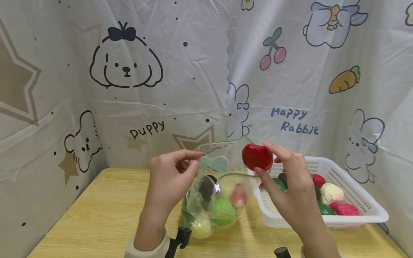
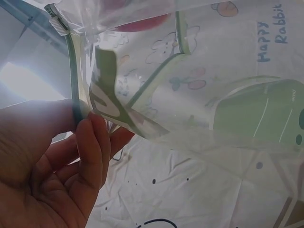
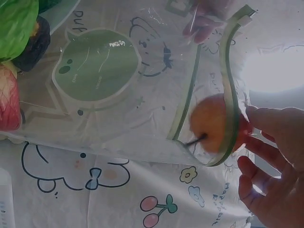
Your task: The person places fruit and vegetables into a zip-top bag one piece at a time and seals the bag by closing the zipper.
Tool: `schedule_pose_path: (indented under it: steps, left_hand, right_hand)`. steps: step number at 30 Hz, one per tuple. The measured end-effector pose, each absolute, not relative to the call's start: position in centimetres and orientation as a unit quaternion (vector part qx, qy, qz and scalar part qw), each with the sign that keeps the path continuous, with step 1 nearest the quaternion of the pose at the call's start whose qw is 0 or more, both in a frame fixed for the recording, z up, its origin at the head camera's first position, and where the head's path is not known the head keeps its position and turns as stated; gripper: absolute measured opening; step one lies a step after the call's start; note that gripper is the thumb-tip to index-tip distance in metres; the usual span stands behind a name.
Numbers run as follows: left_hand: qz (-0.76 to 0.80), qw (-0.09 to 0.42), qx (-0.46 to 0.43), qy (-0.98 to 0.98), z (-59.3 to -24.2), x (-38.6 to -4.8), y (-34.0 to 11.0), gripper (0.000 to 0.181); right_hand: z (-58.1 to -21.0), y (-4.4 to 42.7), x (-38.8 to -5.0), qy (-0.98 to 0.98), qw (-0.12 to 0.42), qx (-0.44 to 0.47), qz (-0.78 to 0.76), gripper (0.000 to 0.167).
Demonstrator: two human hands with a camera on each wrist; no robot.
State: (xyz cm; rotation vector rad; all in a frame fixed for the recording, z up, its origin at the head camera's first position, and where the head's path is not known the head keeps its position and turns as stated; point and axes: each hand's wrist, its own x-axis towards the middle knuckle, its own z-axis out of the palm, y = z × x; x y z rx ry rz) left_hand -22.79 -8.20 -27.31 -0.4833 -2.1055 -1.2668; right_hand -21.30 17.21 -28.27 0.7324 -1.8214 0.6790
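- While the right hand (image 1: 295, 179) grips a glossy red round fruit (image 1: 257, 157) with a short dark stem, its thumb below and index finger above, the left hand (image 1: 174, 175) pinches the edge of a transparent plastic bag (image 1: 232, 166) between thumb and fingers.
- The fruit sits at the bag's gaping mouth, toward the right hand; how far it has passed inside, I cannot tell.
- Along the mouth run green zip strips, with a small white slider (image 1: 217, 188) on the near one; a pale green patch is printed on the film.
- Within the bag, low down: a bright green textured ball (image 1: 223, 211), a pink-and-yellow piece (image 1: 238, 196), a pale yellow round piece (image 1: 202, 228) and a dark piece (image 1: 207, 188).
- Right of the bag, partly behind the right forearm: a white perforated plastic basket (image 1: 380, 215) holding a cream lumpy piece (image 1: 332, 193), a pink-red piece (image 1: 344, 209) and several others.
- Beneath: a light wood-grain table (image 1: 113, 200).
- Behind: a pale cloth (image 1: 193, 89) printed with cartoon animals, stars and lettering.
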Motion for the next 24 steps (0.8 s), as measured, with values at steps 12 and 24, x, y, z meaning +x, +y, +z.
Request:
schedule_pose_path:
  steps: [12,24]
  left_hand:
    - [-0.479,0.32,-0.194,-0.794,-26.5,-23.5,-8.8,0.017]
    - [-0.494,0.301,-0.137,-0.804,-27.2,-23.6,-10.7,0.024]
  right_hand:
    - [-27.5,17.8,-22.4,-0.755,0.51,0.314,0.267,0.05]
    - [-28.9,22.1,-26.5,-0.873,0.362,0.249,0.21,0.033]
